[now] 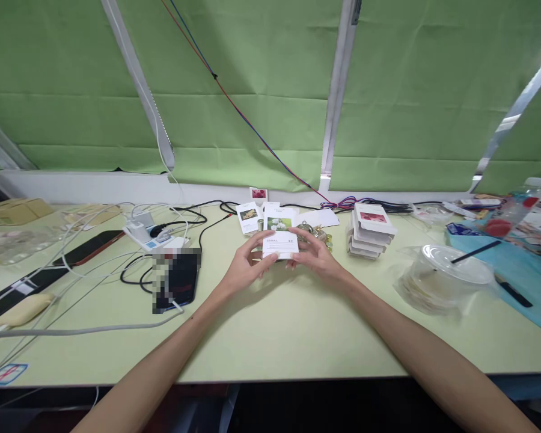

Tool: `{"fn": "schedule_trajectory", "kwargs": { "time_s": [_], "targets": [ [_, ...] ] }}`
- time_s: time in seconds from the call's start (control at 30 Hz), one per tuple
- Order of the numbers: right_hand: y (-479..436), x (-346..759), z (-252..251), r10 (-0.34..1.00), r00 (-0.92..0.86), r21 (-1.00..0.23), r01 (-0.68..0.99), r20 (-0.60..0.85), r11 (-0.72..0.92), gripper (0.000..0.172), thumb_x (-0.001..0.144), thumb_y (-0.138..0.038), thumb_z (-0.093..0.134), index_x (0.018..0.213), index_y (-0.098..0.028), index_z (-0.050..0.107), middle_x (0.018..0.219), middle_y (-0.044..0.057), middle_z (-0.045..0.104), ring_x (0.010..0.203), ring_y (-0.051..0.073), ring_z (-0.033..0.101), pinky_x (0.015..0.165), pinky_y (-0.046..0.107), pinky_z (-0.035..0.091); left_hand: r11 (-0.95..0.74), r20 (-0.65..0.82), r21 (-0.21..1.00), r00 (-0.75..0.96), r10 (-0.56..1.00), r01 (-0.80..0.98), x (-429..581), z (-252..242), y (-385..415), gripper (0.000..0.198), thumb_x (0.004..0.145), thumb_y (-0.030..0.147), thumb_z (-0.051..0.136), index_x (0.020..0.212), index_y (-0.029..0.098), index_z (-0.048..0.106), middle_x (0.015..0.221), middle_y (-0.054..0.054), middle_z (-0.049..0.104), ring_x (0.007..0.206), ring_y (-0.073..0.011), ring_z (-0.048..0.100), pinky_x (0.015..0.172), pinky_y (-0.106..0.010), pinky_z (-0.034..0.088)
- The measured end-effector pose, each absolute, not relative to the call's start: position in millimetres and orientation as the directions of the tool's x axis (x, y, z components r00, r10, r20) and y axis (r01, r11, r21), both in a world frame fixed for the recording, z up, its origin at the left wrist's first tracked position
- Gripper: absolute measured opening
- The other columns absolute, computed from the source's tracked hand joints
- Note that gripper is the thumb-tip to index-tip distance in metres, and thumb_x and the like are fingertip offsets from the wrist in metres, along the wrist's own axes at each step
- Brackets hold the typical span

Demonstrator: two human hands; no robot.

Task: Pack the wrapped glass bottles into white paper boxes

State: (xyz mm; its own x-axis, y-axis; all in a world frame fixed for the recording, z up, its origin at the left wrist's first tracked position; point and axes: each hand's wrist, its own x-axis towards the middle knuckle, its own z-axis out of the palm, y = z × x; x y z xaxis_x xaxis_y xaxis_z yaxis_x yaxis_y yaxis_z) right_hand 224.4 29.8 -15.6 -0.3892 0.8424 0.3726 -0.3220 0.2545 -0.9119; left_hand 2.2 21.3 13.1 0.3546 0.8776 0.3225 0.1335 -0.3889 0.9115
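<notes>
Between both hands, above the pale green table point(270, 337), is a small white box point(280, 245) with printed text and a flower picture on its upper part. My left hand point(247, 261) grips its left side, thumb at the lower edge. On the right side my right hand point(318, 255) holds it in the same way. Just behind lie printed cards point(247, 218) and a small pile of metallic trinkets point(318, 233), partly hidden by the box and fingers. A stack of white boxes point(370, 231) stands to the right, the top one with a red flower picture.
At the left are a phone point(183, 279), a power strip point(162, 242) and tangled cables. A lidded plastic cup in a bag point(446, 279) and a blue sheet point(523, 276) lie at the right. Green cloth point(261, 120) hangs behind the table.
</notes>
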Motion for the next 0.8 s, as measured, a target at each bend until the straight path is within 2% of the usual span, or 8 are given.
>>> {"fn": "schedule_trajectory", "kwargs": {
  "time_s": [0.33,0.5,0.67,0.8],
  "targets": [
    [28.1,224.3,-14.4,0.851,-0.387,-0.92,-0.306,0.356,0.246,0.07,0.08,-0.036,0.083,0.141,-0.03,0.05,0.113,0.006,0.071,0.076,0.016,0.072,0.075,0.034,0.058,-0.393,0.326,0.909,0.356,0.876,0.135,2.0,11.3,22.5,0.062,0.085,0.05,0.073,0.138,0.023,0.055,0.117,-0.011,0.064,0.058,-0.0081,0.055,0.052,-0.023,0.048],
    [28.6,223.9,-16.8,0.85,-0.392,-0.925,-0.286,0.352,0.251,0.079,0.076,-0.034,0.086,0.145,-0.032,0.046,0.123,0.006,0.069,0.078,0.016,0.072,0.078,0.035,0.059,-0.396,0.327,0.905,0.345,0.88,0.154,1.7,9.6,23.9,0.063,0.085,0.052,0.071,0.138,0.024,0.055,0.117,-0.011,0.064,0.061,-0.0098,0.059,0.052,-0.022,0.049],
    [26.6,221.2,-16.4,0.855,-0.375,-0.927,-0.251,0.358,0.278,0.086,0.077,-0.034,0.085,0.151,-0.034,0.039,0.124,0.006,0.068,0.077,0.015,0.072,0.077,0.034,0.06,-0.397,0.324,0.902,0.342,0.882,0.169,1.6,8.7,24.0,0.062,0.085,0.051,0.071,0.139,0.024,0.055,0.118,-0.011,0.064,0.061,-0.0096,0.058,0.052,-0.023,0.049],
    [23.1,219.9,-13.2,0.861,-0.361,-0.929,-0.232,0.359,0.29,0.082,0.078,-0.036,0.085,0.149,-0.034,0.044,0.122,0.006,0.067,0.078,0.015,0.071,0.078,0.034,0.06,-0.396,0.32,0.9,0.342,0.883,0.18,2.6,10.6,22.5,0.06,0.086,0.052,0.071,0.138,0.024,0.057,0.121,-0.011,0.062,0.062,-0.0094,0.059,0.052,-0.022,0.048]
  ]
}}
